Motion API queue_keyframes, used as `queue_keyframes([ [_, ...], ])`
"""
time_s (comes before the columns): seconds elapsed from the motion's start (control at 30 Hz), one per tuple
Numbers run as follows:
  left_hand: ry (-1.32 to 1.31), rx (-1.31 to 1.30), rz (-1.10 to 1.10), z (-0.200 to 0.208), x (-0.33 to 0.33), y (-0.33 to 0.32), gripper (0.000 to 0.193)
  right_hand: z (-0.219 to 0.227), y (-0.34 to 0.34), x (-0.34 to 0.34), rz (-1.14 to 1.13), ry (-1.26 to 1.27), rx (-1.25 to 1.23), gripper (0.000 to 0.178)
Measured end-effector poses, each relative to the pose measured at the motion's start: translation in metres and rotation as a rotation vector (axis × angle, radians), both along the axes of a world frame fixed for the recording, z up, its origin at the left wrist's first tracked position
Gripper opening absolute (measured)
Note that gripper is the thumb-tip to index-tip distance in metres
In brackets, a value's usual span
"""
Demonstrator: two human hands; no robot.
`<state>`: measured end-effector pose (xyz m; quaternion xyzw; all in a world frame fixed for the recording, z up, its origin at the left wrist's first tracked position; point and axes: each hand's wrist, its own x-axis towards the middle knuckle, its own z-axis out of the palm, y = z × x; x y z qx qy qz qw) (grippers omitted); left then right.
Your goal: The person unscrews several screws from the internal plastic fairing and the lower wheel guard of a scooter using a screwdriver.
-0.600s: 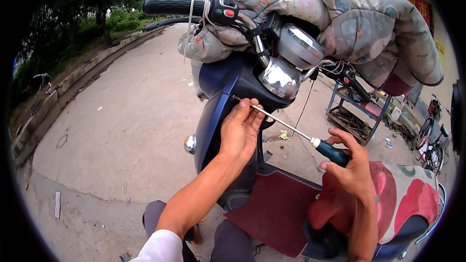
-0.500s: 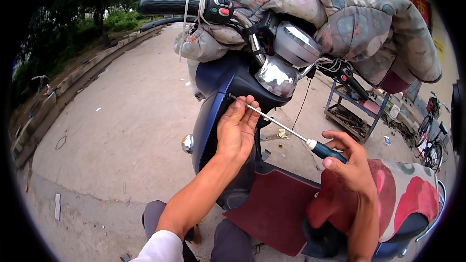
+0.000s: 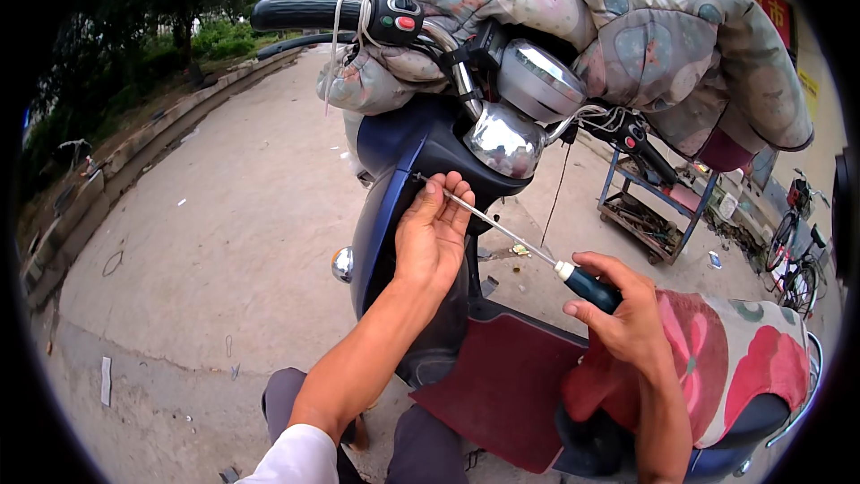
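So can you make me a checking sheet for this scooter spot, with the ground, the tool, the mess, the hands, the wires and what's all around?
Surface: pale, hard ground.
Main things: screwdriver with a dark green handle; its tip is at the front of a blue and black scooter.
Clutter: a pale strip on the ground; odds and ends on a cart.
Left hand: fingers pinch the screwdriver's metal rod.
Right hand: fingers around the handle; can't tell how firmly.
Cables: pale cord looped on the left handlebar.
Surroundings: patterned padded cover across the scooter's front, trees, bicycles.
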<state>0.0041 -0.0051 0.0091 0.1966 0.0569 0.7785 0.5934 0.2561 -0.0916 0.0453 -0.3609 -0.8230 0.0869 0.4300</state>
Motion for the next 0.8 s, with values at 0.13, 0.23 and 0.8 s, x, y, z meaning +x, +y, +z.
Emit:
queue_keyframes([
  [0.13, -0.184, -0.018, -0.040, 0.002, 0.002, -0.006, 0.015, 0.000, 0.003, 0.000, 0.023, -0.037, 0.103, 0.041],
  [0.23, -0.248, -0.020, -0.040, 0.004, 0.000, -0.012, 0.016, 0.004, 0.006, 0.003, 0.007, -0.112, 0.318, 0.041],
  [0.8, -0.375, -0.061, -0.002, -0.002, 0.006, -0.013, 0.022, -0.027, 0.023, -0.012, -0.047, -0.037, 0.291, 0.044],
])
